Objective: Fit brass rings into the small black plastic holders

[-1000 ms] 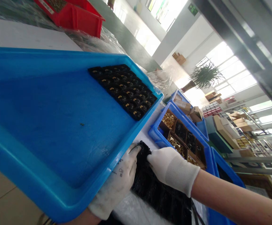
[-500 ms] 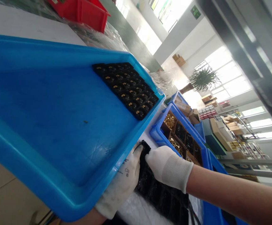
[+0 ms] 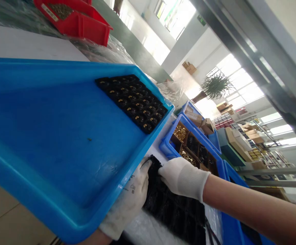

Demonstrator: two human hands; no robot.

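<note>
Both my hands wear white gloves. My left hand lies along the near right rim of a big blue tray, thumb up against a black moulded insert tray on the bench. My right hand rests on top of that black insert, fingers curled and pinching its far corner together with the left thumb. Inside the blue tray, at its far right corner, sits a block of small black parts with brass centres.
A blue bin with cardboard dividers holding brass and black parts stands to the right, more blue bins behind and beside it. Red bins sit at the far left. Crinkled plastic sheeting covers the bench beyond the tray. Shelves and cartons fill the background.
Both hands stay on the black insert's corner; only the camera view has shifted slightly.
</note>
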